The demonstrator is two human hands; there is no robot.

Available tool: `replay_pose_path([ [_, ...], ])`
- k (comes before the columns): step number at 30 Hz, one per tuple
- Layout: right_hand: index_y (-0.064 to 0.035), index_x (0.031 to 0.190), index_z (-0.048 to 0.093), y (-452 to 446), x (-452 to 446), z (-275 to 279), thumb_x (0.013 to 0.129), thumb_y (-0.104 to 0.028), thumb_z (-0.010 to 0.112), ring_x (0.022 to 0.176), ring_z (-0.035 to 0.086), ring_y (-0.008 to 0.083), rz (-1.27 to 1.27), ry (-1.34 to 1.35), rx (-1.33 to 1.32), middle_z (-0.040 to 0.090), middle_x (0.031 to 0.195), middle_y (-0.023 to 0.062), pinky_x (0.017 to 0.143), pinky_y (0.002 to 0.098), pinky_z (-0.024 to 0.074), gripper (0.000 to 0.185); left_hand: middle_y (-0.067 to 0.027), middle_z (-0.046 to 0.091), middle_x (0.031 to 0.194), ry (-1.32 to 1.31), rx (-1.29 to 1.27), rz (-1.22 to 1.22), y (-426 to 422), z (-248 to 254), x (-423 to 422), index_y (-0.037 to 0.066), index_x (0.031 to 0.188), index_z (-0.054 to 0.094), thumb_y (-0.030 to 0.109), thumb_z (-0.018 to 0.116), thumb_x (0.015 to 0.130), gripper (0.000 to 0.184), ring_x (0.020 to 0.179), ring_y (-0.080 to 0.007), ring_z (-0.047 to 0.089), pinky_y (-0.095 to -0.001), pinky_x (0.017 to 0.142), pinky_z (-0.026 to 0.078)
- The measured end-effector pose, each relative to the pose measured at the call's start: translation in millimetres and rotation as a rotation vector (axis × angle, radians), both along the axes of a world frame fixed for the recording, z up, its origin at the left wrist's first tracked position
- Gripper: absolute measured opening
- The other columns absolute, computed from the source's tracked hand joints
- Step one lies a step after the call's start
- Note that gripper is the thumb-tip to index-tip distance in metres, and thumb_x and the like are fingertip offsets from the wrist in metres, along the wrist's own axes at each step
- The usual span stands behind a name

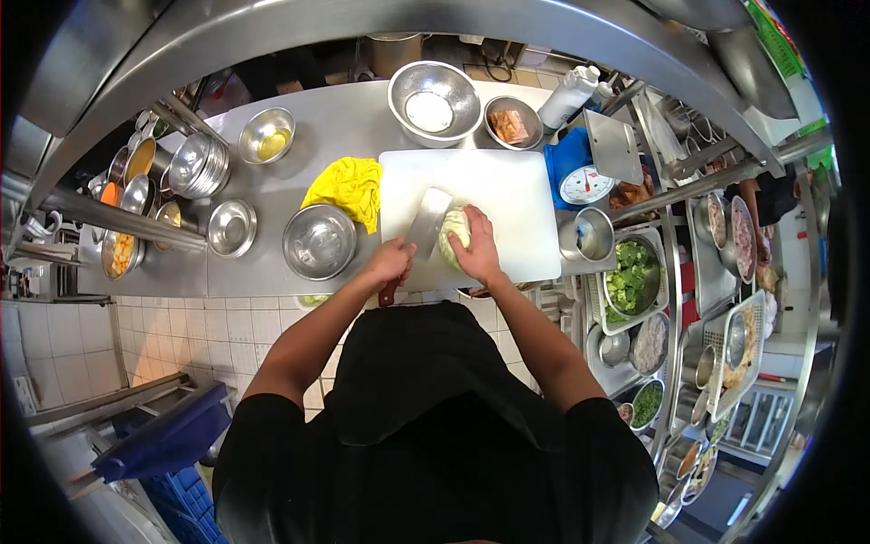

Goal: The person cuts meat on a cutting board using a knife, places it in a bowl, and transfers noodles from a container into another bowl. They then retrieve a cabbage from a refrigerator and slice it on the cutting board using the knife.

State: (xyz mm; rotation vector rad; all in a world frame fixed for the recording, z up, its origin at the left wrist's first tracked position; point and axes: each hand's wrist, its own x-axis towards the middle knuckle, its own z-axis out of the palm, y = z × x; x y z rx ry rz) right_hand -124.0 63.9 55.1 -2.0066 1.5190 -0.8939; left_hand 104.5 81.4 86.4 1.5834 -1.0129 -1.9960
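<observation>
A pale green cabbage piece (450,238) rests on the white cutting board (517,204), near its front edge. My right hand (476,247) lies over the cabbage's right side, its fingers wrapped on top. My left hand (391,264) is closed round the handle of a cleaver at the board's left front corner. The cleaver's broad blade (430,218) points away from me and stands just left of the cabbage. Its red-brown handle end (388,292) shows below my left hand.
A yellow cloth (343,189) and a steel bowl (319,242) lie left of the board. Behind it stand a large bowl (436,104) and a bowl of meat (513,123). A blue scale (569,163) and a steel pot (587,235) are at the right.
</observation>
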Motion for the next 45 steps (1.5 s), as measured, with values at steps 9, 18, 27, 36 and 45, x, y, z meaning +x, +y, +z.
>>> replay_pose_path([
  [9, 0.0031, 0.135, 0.04, 0, 0, -3, 0.086, -0.026, 0.065, 0.126, 0.041, 0.0419, -0.015, -0.022, -0.046, 0.044, 0.137, 0.0253, 0.108, 0.0459, 0.0329, 0.062, -0.0039, 0.045, 0.059, -0.292, -0.073, -0.237, -25, 15, -11, 0.002, 0.098, 0.048, 0.027, 0.046, 0.099, 0.025, 0.046, -0.0162, 0.046, -0.0347, 0.041, 0.043],
  [18, 0.0029, 0.132, 0.044, -2, -3, -4, 0.084, -0.025, 0.066, 0.123, 0.044, 0.042, -0.026, -0.097, -0.093, 0.047, 0.134, 0.0257, 0.106, 0.0473, 0.0353, 0.059, -0.0065, 0.048, 0.06, -0.312, -0.051, -0.376, -52, 25, -8, 0.001, 0.091, 0.049, 0.028, 0.046, 0.1, 0.028, 0.044, -0.018, 0.048, -0.0366, 0.039, 0.044],
  [27, 0.0022, 0.129, 0.045, -3, -3, -5, 0.083, -0.024, 0.067, 0.123, 0.044, 0.0425, -0.028, -0.129, -0.064, 0.048, 0.133, 0.0255, 0.106, 0.0472, 0.0357, 0.057, -0.0075, 0.048, 0.055, -0.327, -0.054, -0.413, -74, 14, -15, 0.001, 0.08, 0.053, 0.026, 0.047, 0.096, 0.031, 0.042, -0.019, 0.049, -0.0363, 0.039, 0.044],
  [36, 0.0031, 0.13, 0.044, -5, -4, -5, 0.084, -0.022, 0.066, 0.123, 0.044, 0.0426, 0.002, -0.142, -0.085, 0.048, 0.132, 0.026, 0.106, 0.0477, 0.0343, 0.057, -0.0078, 0.048, 0.055, -0.243, -0.082, -0.348, -70, 4, -27, -0.002, 0.089, 0.054, 0.03, 0.047, 0.097, 0.034, 0.041, -0.0206, 0.05, -0.0369, 0.04, 0.047],
  [45, 0.002, 0.129, 0.048, -2, -5, -6, 0.083, -0.023, 0.066, 0.124, 0.044, 0.0422, -0.041, -0.166, -0.101, 0.049, 0.132, 0.0261, 0.105, 0.0483, 0.0359, 0.055, -0.01, 0.05, 0.056, -0.311, -0.157, -0.321, -54, 2, -42, -0.002, 0.091, 0.05, 0.03, 0.043, 0.099, 0.034, 0.043, -0.0209, 0.053, -0.0367, 0.039, 0.046],
])
